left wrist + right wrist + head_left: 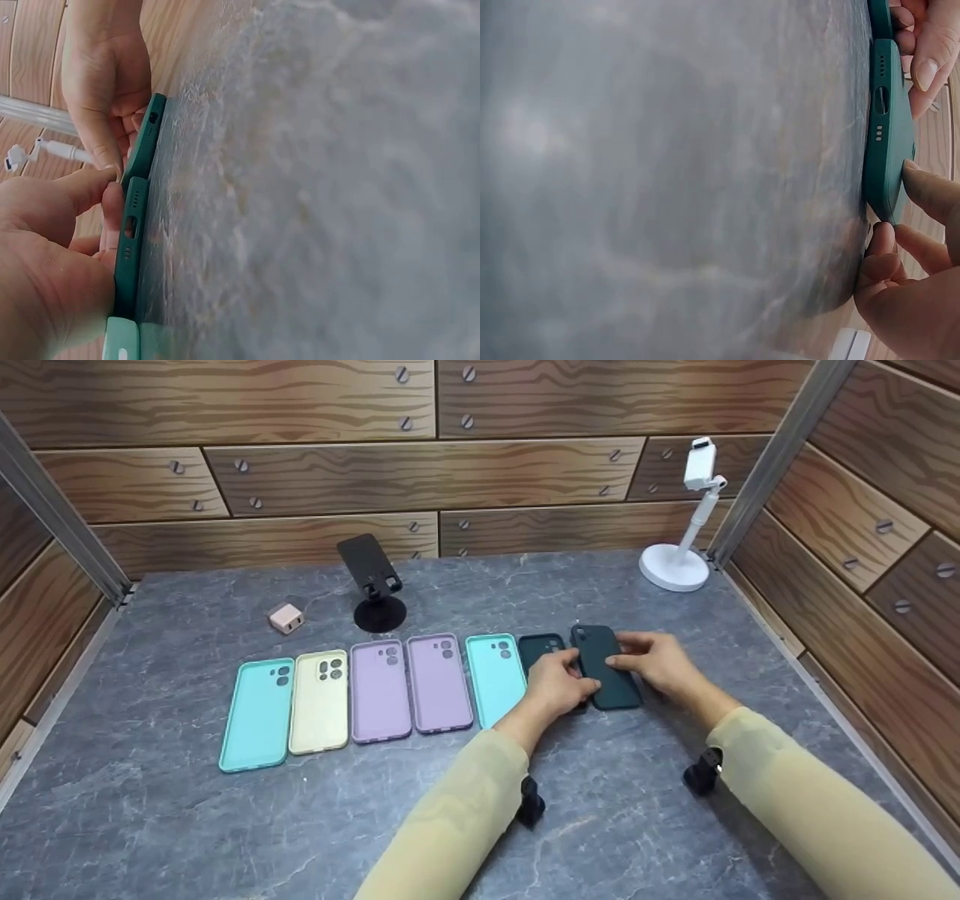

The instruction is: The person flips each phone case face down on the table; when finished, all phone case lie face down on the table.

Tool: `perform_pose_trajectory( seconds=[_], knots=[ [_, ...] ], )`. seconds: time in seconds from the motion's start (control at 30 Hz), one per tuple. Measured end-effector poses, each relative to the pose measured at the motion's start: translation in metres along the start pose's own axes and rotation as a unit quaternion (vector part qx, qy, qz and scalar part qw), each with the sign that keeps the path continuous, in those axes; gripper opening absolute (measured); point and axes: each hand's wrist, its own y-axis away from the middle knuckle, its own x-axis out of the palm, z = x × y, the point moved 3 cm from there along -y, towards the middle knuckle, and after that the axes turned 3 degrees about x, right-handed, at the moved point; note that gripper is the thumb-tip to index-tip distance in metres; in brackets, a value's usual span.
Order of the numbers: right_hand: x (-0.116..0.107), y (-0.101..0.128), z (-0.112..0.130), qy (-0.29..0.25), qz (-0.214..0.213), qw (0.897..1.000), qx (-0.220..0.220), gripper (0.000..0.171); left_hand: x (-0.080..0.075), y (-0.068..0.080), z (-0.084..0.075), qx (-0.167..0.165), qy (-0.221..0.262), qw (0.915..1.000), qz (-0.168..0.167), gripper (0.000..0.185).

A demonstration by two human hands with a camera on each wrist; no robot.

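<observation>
A dark green phone case (609, 675) lies back up at the right end of a row, its camera cutout at the upper left. My right hand (660, 664) pinches its right edge, thumb on the back and bent fingers at the side, as the right wrist view shows. From the other side my left hand (559, 682) holds its left edge between thumb and bent fingers. Under that hand lies a second dark green case (538, 645), inside up and partly hidden. A turquoise case (495, 675) sits left of it, close to the left wrist.
Farther left lie two purple cases (440, 682), a cream case (319, 712) and another turquoise case (255, 720), all inside up. Behind them stand a black phone stand (380, 615) and a pink charger block (286, 618). A white phone stand (675, 568) stands back right.
</observation>
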Motion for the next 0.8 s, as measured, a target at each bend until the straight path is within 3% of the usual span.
perform_pose_trajectory(
  seconds=[0.47,0.8],
  knots=[
    [0.0019,0.0005,0.003,0.042,-0.006,0.999,-0.019,0.064,0.001,-0.0002,-0.0049,-0.04,0.004,0.9992,0.005,0.063],
    [0.0016,0.0001,0.0022,0.062,-0.004,0.998,-0.019,0.064,-0.0034,0.0035,-0.0069,-0.049,0.12,0.9916,0.0,0.063]
  ],
)
